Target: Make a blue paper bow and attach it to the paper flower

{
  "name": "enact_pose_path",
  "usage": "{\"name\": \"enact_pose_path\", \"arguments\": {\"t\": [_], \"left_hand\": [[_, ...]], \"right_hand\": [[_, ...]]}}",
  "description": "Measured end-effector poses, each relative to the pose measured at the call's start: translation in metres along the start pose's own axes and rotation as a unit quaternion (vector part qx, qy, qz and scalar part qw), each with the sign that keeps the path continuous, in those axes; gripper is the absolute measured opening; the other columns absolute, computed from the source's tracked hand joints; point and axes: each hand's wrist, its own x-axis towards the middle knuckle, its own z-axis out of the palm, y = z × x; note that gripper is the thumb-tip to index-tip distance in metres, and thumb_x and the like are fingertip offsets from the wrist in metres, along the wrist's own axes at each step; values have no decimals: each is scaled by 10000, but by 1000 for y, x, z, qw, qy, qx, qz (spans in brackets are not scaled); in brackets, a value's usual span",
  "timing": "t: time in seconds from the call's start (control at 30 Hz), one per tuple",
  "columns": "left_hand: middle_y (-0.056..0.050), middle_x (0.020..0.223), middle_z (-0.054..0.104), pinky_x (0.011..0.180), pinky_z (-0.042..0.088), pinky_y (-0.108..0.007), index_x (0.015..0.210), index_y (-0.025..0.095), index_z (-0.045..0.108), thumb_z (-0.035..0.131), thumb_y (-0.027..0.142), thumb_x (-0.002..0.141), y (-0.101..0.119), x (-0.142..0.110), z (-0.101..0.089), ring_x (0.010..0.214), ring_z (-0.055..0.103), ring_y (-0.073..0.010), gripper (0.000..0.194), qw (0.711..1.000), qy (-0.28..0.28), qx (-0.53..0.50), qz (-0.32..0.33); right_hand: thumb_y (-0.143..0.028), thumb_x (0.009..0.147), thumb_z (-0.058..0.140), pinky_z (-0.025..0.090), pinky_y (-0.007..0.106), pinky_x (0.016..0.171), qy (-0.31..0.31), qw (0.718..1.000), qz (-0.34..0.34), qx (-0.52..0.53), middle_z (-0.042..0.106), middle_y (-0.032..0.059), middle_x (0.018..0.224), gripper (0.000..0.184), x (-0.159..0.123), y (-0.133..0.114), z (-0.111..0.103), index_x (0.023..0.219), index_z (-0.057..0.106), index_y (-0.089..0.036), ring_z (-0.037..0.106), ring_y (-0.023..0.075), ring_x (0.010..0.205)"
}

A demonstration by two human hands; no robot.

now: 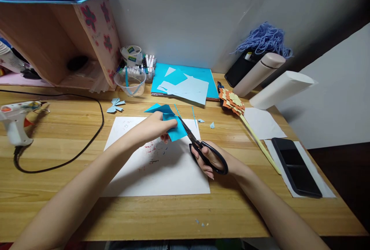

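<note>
A piece of bright blue paper (177,132) is pinched in my left hand (157,126), above a white sheet (167,176) with faint coloured marks. My right hand (208,159) has its fingers through the handles of black scissors (195,138). The blades point up and left and meet the right side of the blue paper; I cannot tell how far they cut into it. Thin blue strips (194,117) and small light-blue scraps (212,125) lie just beyond the hands. A light-blue paper bow shape (116,105) rests on the table to the left.
At left are a glue gun (17,122) with a looping black cord and an open box (98,41). Behind stand a clear plastic cup (131,82), markers (149,63) and a blue folder (212,82). A paper flower (231,101), phone (296,167) and pink bottle (257,74) are at right.
</note>
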Motion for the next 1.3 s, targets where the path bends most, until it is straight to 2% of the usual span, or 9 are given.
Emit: {"name": "enact_pose_path", "arguments": {"t": [0.4, 0.77, 1.3], "left_hand": [[14, 426, 504, 432, 343, -219, 460, 175, 468, 499, 278, 723, 2, -1, 0, 418, 480, -102, 284, 1000, 0, 10, -2], [14, 416, 504, 421, 315, -217, 436, 178, 441, 493, 273, 724, 2, -2, 1, 412, 462, -96, 307, 1000, -1, 16, 2], [17, 440, 487, 444, 335, -230, 481, 180, 484, 501, 317, 729, 4, -4, 0, 433, 450, -107, 283, 999, 8, 39, -3]], "right_hand": [[-762, 679, 492, 364, 165, 299, -12, 999, -12, 35, 414, -100, 407, 589, 1, 1, 1, 777, 423, -186, 372, 51, 292], [-790, 695, 400, 357, 165, 316, -18, 999, -39, -16, 403, -98, 455, 612, -1, 4, 0, 797, 412, -187, 397, 52, 327], [-783, 664, 473, 347, 161, 283, -5, 1000, -16, 23, 390, -107, 397, 607, 1, 1, 3, 767, 415, -188, 363, 49, 286]]}}
